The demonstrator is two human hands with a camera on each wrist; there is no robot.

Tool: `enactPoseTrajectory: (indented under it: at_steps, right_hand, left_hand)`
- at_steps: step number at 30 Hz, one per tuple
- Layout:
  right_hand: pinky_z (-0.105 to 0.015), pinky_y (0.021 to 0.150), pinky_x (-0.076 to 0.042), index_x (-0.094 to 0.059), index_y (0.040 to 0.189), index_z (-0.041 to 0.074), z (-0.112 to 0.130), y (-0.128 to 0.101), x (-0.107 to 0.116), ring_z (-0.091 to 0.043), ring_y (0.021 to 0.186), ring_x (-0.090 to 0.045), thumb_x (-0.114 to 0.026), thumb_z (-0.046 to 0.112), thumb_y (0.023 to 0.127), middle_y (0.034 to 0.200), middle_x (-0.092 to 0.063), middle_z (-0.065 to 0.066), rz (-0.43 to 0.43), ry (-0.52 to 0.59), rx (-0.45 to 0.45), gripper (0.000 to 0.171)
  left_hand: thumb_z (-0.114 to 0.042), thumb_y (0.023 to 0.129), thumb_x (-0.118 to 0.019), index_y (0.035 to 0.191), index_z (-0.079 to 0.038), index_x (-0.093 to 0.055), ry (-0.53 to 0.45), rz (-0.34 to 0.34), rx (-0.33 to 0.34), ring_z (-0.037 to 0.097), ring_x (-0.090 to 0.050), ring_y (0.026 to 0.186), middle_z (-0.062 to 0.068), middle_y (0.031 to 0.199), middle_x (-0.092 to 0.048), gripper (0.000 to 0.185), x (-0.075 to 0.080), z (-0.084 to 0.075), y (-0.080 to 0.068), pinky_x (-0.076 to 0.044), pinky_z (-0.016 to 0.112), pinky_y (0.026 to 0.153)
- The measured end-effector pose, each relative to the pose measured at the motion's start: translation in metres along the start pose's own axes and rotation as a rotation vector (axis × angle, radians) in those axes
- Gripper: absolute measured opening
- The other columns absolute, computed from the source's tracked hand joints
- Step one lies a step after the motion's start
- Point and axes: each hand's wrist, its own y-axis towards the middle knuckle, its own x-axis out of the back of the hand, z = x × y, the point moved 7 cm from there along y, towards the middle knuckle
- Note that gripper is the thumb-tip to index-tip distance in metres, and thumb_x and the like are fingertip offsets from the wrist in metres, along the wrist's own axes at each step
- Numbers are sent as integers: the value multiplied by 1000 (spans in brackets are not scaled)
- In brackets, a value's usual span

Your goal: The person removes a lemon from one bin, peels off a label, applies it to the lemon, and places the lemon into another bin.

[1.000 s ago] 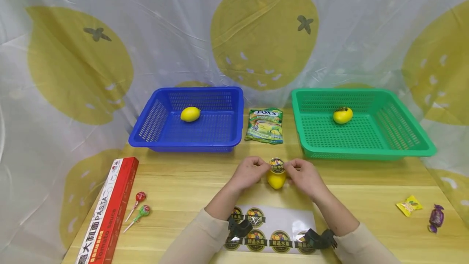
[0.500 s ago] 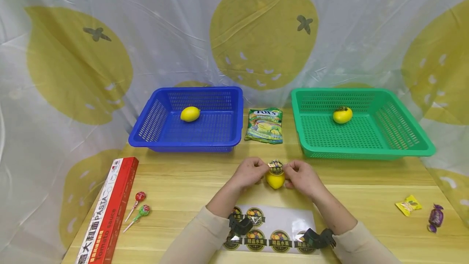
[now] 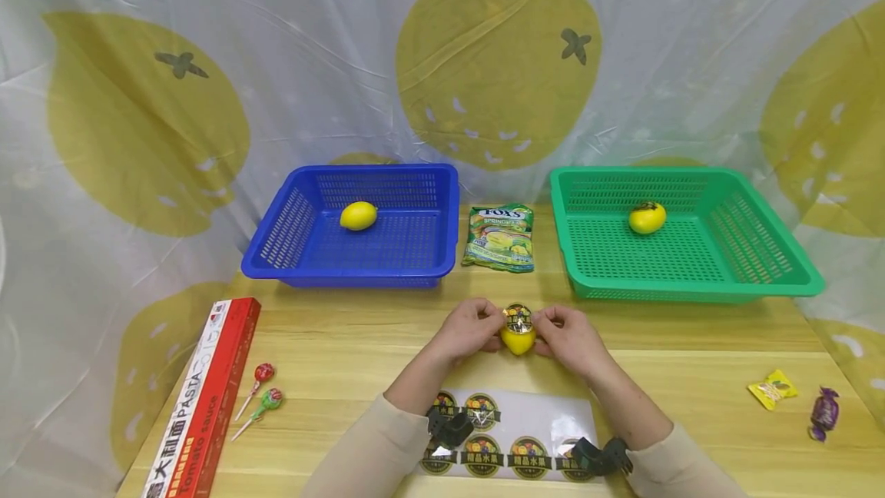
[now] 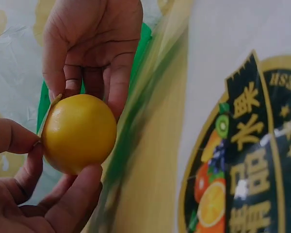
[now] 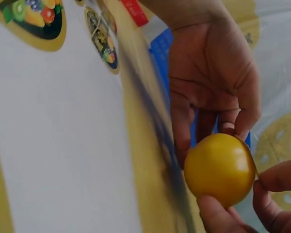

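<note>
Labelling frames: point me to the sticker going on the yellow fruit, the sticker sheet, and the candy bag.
sticker (image 3: 518, 317), head view, middle of its printed face
sticker sheet (image 3: 553, 413), head view, bare white part of the sheet
candy bag (image 3: 501, 237), head view, centre of the green front

Both hands (image 3: 520, 330) close together ahead of the body, fingers curled in a pinch.

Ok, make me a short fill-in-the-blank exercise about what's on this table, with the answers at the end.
1. Both hands hold a small ____ fruit with a round sticker on top.
2. The lemon lies in the ____ basket.
3. The candy bag lies ____ the two baskets.
4. Two lollipops lie beside the ____ pasta box.

Answers: yellow; blue; between; red
</note>
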Motion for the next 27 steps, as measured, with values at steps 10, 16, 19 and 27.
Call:
enactPoseTrajectory:
  at_steps: [10, 16, 19, 27]
  right_hand:
    - [-26, 86, -61, -61, 100, -6, 39, -11, 1, -33, 119, -65, -60, 16, 104, 140, -59, -22, -56, 13, 240, 22]
    - [-27, 87, -61, -61, 99, -5, 54, -19, -1, -36, 123, -65, -61, 17, 103, 138, -61, -19, -65, 39, 319, 22]
    - [-25, 87, -60, -61, 100, -5, 56, -21, -1, -34, 122, -65, -61, 17, 103, 137, -62, -19, -82, 59, 311, 22]
    - [-42, 100, -56, -65, 94, 0, 61, -27, -1, -30, 120, -67, -67, 21, 100, 132, -66, -15, -146, -11, 350, 22]
  left_hand:
    - [-12, 99, -61, 91, -1, -61, 138, -42, -361, 32, -62, 119, 18, 138, -57, 13, 17, -43, -24, -55, 34, 91]
    - [-8, 96, -63, 89, 1, -63, 119, -89, -427, 31, -57, 130, 17, 137, -56, 12, 23, -55, -32, -52, 44, 105]
    - [-11, 97, -65, 89, 0, -63, 112, -111, -400, 32, -63, 121, 16, 139, -56, 14, 23, -56, -34, -55, 39, 98]
    - [-27, 94, -75, 87, -9, -55, 82, -141, -308, 30, -67, 110, 11, 136, -66, 28, 19, -54, -40, -57, 31, 78]
